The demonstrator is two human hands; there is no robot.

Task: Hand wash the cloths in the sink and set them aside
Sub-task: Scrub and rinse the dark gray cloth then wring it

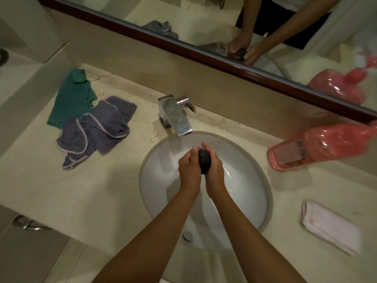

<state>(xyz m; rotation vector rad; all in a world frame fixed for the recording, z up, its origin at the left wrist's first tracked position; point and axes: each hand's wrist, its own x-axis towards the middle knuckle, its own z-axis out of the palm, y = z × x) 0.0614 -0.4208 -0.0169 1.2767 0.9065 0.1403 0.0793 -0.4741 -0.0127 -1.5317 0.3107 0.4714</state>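
Cloth (204, 161), dark and balled tight, was held over the sink (161, 178) just below the tap (175, 117), clamped between the left hand (189, 168) and the right hand (214, 170), both curled firmly round it. It was judged best squeezed low over the basin so drips were caught, then laid well apart from the unwashed grey towels (98, 129).

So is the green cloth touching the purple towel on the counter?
Touching. The head view shows the purple towel overlapping the lower edge of the green cloth, with no counter visible between them.
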